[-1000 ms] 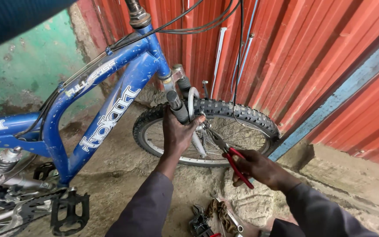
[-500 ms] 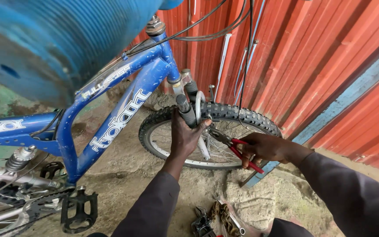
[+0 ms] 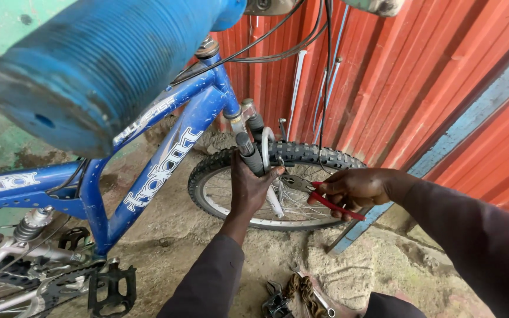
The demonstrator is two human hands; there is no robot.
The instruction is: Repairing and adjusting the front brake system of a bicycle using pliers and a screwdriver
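Note:
A blue bicycle (image 3: 166,156) stands in front of me with its front wheel (image 3: 278,182) turned toward a red wall. My left hand (image 3: 250,188) grips the black boot of the front fork leg (image 3: 248,152) just above the tyre. My right hand (image 3: 354,187) holds red-handled pliers (image 3: 319,195), whose jaws reach the brake area beside the fork. A blue ribbed handlebar grip (image 3: 95,70) fills the upper left, close to the camera.
The red corrugated metal wall (image 3: 419,88) runs behind the wheel, with a blue strip (image 3: 472,112) along it. Brake cables (image 3: 319,70) hang down from the handlebar. A black pedal (image 3: 112,288) and a rear spring (image 3: 30,222) sit lower left. Small tools and a chain (image 3: 296,294) lie on the dirt ground.
The view has swung so the blue handlebar grip now fills the upper left. My right hand with the pliers has shifted right and slightly up; my left hand stays on the fork.

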